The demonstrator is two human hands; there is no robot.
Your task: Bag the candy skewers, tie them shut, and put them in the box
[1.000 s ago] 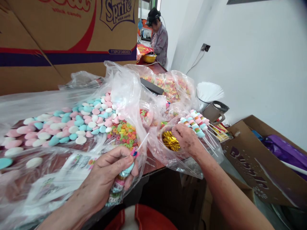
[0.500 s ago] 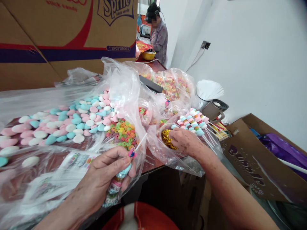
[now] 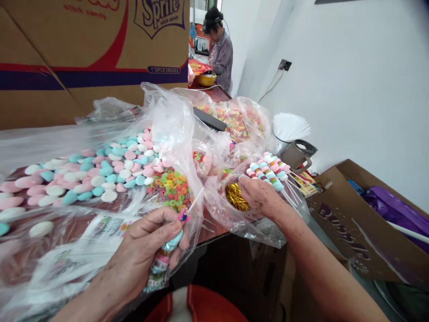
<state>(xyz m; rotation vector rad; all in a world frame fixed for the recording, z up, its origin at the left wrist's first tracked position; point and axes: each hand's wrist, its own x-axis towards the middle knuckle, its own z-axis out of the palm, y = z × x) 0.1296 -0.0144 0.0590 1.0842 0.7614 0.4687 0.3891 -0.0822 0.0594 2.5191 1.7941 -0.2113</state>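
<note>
Left hand holds a bagged candy stick, right hand dips at the gold ties.

The left hand (image 3: 152, 243) is clamped on 1 candy stick (image 3: 169, 252) in its wrapper, low over the desk (image 3: 211, 230) edge, its white stick end slanting up and right. The right hand (image 3: 259, 197), fingers curled together, rests at the cup of gold twist ties (image 3: 236, 197), touching its rim; I cannot tell whether it pinches one. The ties lie right of the stick, nearer the right hand. Finished candy skewers (image 3: 268, 172) sit just behind.

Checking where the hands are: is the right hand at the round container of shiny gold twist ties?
Yes, the right hand rests its fingertips at the round container of shiny gold twist ties, while the left hand grips a bagged candy stick.
</note>
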